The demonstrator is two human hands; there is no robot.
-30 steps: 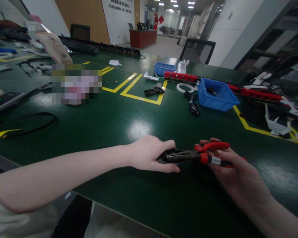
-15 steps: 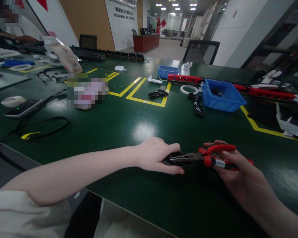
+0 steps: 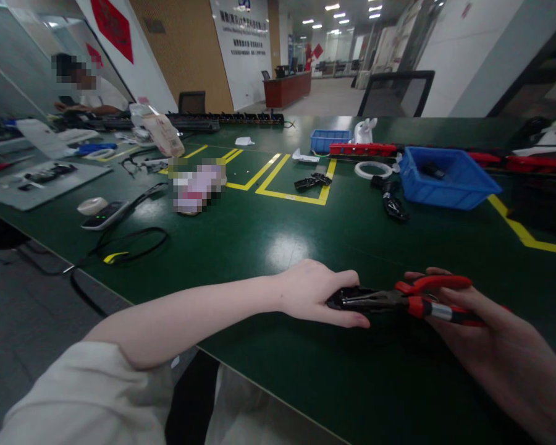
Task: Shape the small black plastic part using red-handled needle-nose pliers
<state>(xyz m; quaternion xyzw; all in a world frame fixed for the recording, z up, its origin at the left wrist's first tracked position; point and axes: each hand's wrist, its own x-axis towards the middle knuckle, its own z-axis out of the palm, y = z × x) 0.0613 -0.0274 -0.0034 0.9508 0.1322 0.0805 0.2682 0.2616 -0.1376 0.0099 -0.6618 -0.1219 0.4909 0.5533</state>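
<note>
My right hand (image 3: 472, 330) is wrapped round the red handles of a pair of pliers (image 3: 412, 300) held low over the green table (image 3: 241, 247). The dark jaws of the pliers point left and close on a small black part (image 3: 345, 298). My left hand (image 3: 317, 293) rests on the table with its fingers curled over that black part, pinning it. Most of the part is hidden under my fingers and the jaws.
A blue bin (image 3: 447, 178) stands at the back right, with black parts (image 3: 391, 201) and a white tape ring (image 3: 373, 169) beside it. A smaller blue bin (image 3: 330, 139), red strips (image 3: 362, 149), a phone (image 3: 105, 214) and a black cable (image 3: 130, 247) lie farther off. Another person sits at far left.
My hands and the pliers hold the same pose. The view has swung left and slightly up, so the hands sit further right and more of the table's left side shows.
</note>
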